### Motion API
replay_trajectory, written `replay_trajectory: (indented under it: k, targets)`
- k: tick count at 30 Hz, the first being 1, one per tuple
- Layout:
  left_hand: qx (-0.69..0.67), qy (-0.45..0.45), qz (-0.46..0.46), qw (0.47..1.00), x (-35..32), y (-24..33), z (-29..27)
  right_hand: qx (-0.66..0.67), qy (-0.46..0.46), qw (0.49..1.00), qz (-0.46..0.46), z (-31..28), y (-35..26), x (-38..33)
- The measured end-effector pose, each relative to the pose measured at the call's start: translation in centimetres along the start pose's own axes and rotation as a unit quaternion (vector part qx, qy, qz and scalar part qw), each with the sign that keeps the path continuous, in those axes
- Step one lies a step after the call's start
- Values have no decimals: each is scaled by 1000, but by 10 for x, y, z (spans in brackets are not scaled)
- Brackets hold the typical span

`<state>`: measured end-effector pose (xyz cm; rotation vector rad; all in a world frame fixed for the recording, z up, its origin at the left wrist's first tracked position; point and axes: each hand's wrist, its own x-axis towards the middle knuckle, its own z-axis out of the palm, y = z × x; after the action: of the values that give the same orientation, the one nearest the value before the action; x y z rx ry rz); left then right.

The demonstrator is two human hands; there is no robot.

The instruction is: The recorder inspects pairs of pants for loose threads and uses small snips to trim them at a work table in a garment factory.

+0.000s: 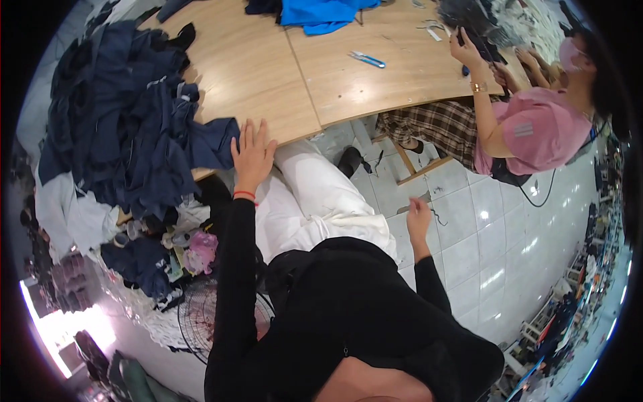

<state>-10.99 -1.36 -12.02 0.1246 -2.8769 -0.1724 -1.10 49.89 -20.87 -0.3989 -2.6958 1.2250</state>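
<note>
Navy cloth (127,127) by L hand (252,155), splayed, empty; R hand (418,218) curled, can't tell contents.

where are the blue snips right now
In the head view, the snips lie on the table, right of the seam in its top and just nearer the person than the bright blue cloth.
</note>
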Motion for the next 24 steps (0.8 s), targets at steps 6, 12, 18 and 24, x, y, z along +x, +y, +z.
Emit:
replay_trajectory:
  k: [6,12,18,24]
  targets:
    - [-2,-85,67,994,23,6,-34,-28,62,987,144,-13,64,-57]
    - [-9,-141,274,951,86,-30,-55,288,-11,933,215,71,-118,115]
    - [-71,-164,367,913,110,-34,-31,-97,143,969,-174,119,-245,227]
    - [-99,-125,329,931,97,-51,-9,-256,24,938,-231,151,-251,233]
